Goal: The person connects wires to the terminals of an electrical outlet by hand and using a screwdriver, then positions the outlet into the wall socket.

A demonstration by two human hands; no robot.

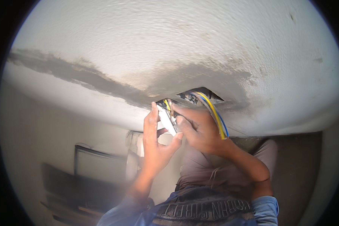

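In front of the wall, my left hand (pixel 154 145) grips a white electrical wall fitting (pixel 166 119) by its edges, thumb below and fingers above. The fitting is tilted, with its back toward my right hand (pixel 201 130). The fingers of that hand are pinched at short wires (pixel 167 105), one of them yellow, behind the fitting. Exactly what the fingertips grip is partly hidden. The wires come from a box opening in the wall beside the fitting. Just right of it is a second square opening (pixel 216 98), from which loose yellow, blue and grey wires (pixel 217 115) hang over my right hand.
Grey plaster (pixel 90 77) runs as a strip along the white wall (pixel 169 37) and surrounds the openings. My legs (pixel 218 171) are close under the wall. At lower left, a dark frame-like object (pixel 98 151) and dark flat pieces (pixel 75 192) appear blurred.
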